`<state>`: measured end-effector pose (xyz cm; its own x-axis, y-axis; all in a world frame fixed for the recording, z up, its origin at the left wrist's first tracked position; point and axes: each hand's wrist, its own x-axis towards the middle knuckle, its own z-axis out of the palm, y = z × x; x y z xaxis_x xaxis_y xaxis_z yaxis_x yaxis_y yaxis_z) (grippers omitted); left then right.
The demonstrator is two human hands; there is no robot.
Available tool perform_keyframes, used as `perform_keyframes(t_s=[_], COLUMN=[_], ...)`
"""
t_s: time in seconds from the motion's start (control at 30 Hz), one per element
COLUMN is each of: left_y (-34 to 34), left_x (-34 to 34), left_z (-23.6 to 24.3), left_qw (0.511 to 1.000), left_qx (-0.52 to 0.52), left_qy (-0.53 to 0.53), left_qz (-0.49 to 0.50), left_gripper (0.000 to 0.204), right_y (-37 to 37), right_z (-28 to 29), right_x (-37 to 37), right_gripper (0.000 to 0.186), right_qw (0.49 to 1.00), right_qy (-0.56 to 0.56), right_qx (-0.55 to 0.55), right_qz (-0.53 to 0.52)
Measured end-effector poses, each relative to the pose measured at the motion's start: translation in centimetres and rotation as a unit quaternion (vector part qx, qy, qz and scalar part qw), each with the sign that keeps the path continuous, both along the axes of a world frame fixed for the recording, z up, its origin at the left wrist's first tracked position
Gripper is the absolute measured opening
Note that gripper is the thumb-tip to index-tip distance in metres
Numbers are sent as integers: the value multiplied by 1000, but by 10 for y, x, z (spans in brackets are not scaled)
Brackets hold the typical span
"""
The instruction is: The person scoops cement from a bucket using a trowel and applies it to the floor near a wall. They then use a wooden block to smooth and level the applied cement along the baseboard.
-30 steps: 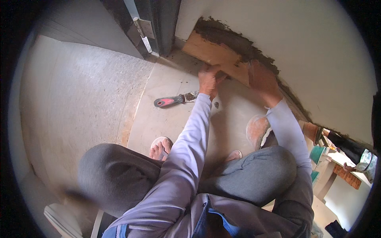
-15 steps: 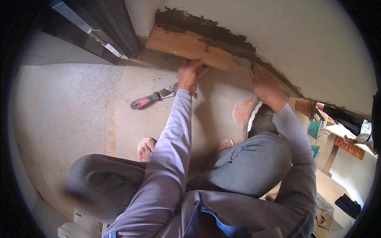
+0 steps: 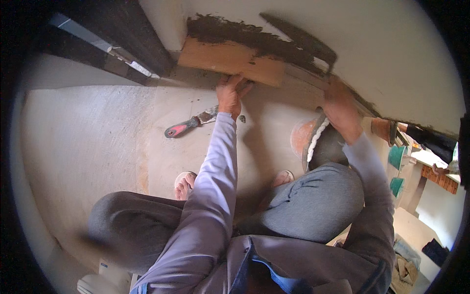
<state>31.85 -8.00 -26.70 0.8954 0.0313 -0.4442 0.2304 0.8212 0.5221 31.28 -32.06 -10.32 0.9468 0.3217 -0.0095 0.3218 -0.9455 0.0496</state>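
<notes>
Against the pale wall [image 3: 396, 59], a tan rectangular tile [image 3: 230, 56] (probably stiff, brittle, best edge-held) is touched below by part-spread fingers of the left hand [image 3: 230, 95]; a dark pointed trowel [image 3: 302, 39] is gripped by the right hand [image 3: 341, 109].

A person in a pale long-sleeved top crouches at a wall [image 3: 391, 44], left hand [image 3: 228, 95] at the lower edge of a wood-toned panel [image 3: 230, 58] at upper center, dark mortar [image 3: 223, 30] spread raggedly above it. At upper right of center, the right hand [image 3: 342, 108], blurred, grips a trowel [image 3: 302, 40] near the wall. A red-and-black-handled scraper [image 3: 182, 128] lies on the floor [image 3: 98, 142], left of center.
</notes>
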Motion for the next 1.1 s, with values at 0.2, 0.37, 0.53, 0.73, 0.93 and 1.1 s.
perform_keyframes(t_s=[0.2, 0.37, 0.53, 0.73, 0.93, 1.1], left_y=[5, 17, 23, 26, 17, 18], left_x=[4, 3, 5, 3, 7, 8], left_z=[-27, -10, -7, -8, -21, -33], left_qw=[999, 998, 997, 997, 996, 997], left_qx=[-22, -35, -17, -32, -62, -40], left_qy=[6, 10, 3, 15, 10, -31], left_qz=[46, 54, 74, 63, 58, 51], left_gripper=[32, 39, 37, 36, 34, 29], right_y=[68, 102, 131, 156, 161, 124], right_z=[15, -20, -15, 3, 6, 16], right_x=[8, 31, 49, 52, 61, 60], right_gripper=[30, 20, 22, 20, 20, 23], right_qw=[993, 995, 990, 983, 992, 992], right_qy=[110, 44, 52, 24, 96, 46], right_qx=[-27, 31, -35, -74, -45, -105], right_qz=[-21, 90, 127, 168, 68, 48])
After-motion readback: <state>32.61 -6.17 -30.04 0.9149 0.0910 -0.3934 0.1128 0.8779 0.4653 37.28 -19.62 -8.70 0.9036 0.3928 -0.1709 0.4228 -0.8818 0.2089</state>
